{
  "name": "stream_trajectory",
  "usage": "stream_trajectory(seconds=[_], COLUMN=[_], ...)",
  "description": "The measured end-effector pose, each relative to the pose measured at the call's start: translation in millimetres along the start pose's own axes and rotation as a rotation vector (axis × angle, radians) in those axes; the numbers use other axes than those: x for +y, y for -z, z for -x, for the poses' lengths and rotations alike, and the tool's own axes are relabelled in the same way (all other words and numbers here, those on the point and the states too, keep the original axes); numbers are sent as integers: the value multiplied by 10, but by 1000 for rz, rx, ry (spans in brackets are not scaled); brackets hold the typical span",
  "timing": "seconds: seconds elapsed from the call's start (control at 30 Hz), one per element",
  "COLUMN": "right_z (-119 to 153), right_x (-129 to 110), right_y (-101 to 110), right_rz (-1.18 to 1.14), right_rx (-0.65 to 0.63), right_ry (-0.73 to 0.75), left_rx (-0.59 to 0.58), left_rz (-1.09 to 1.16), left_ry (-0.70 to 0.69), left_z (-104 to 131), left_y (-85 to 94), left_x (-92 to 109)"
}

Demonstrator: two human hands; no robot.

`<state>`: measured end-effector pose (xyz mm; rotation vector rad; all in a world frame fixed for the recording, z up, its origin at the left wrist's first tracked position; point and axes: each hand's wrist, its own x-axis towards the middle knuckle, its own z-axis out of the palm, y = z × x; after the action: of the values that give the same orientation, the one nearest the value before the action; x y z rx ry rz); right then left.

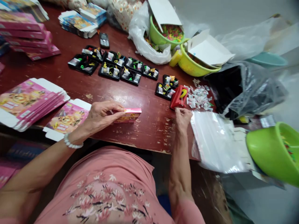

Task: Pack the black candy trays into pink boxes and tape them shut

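Box (132,117), centre: left end hidden by left fingers (114,117). Right fingers (182,114), right of centre: grip indistinct. Tub (263,143), lower right: cut by right edge. Stack (28,34), upper left: cut by left edge. Trays (109,76), upper centre: small contents unidentifiable.

1. Your single view looks from your head, above the near edge of the red-brown surface (151,127), facing forward and down.
2. It is close: your shirt (112,189) shows large on this side of the surface, with your left hand (101,113) and right hand (183,119) over its near part.
3. Beyond the surface it takes in a pale wall (205,14); the surface's near edge runs slanted, lower toward the right.
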<state>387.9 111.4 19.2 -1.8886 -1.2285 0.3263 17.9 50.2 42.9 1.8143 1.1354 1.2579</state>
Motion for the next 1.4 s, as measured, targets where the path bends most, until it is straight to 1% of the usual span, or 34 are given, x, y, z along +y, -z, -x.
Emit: stream_trajectory(seconds=[0.07,0.1,0.13,0.2,0.23,0.3,0.37,0.47,0.57,0.67,0.73,0.8,0.9,0.97,1.03,1.1,1.17,1.23,1.27,1.3,1.33,1.4], right_z=[281,458,651,1038,1205,1441,1543,1552,1537,1543,1548,1550,1558,1561,1549,1512,1457,1402,1381,1370,1368,1394], right_x=[-237,-393,-565,-907,-1054,-1258,-1334,-1307,-1253,-1215,-1191,-1173,-1178,-1189,-1172,-1097,-967,-824,-766,-727,-710,-752], right_y=[12,6,-14,-104,-172,-321,-438,-501,-500,-532,-574,-614,-648,-660,-677,-707,-749,-800,-826,-851,-874,-914], right_rz=[-111,-230,-348,-475,-510,-506,-407,-253,-225,-287,-378,-474,-603,-662,-652,-542,-368,-209,-168,-165,-207,-411], right_rx=[-53,-133,-252,-448,-499,-513,-453,-371,-345,-327,-345,-374,-411,-425,-419,-398,-417,-449,-457,-468,-497,-624], right_ry=[-3,-3,11,116,188,318,401,422,358,267,196,128,51,26,43,77,105,141,158,155,121,-32], left_rx=[15,26,29,15,7,6,12,-19,-20,14,6,-28,-108,-192,-282,-328,-294,-217,-172,-120,-60,72], left_rz=[-13,-22,-32,-41,-42,-43,-52,-71,-150,-267,-360,-469,-602,-670,-716,-728,-704,-638,-583,-512,-427,-235], left_ry=[2,-1,-5,-26,-43,-83,-130,-188,-263,-399,-478,-497,-437,-378,-316,-265,-222,-189,-165,-127,-72,76], left_z=[-5,-5,-4,3,9,22,35,57,88,123,135,129,83,36,-9,-43,-56,-48,-37,-21,-2,46], left_y=[-5,-6,-6,-3,-2,0,2,7,8,-3,-13,-21,-21,-14,-10,-14,-22,-18,-7,10,33,95], left_x=[8,13,17,24,26,26,21,-1,-60,-142,-174,-157,-46,38,78,58,-5,-70,-93,-107,-112,-107])
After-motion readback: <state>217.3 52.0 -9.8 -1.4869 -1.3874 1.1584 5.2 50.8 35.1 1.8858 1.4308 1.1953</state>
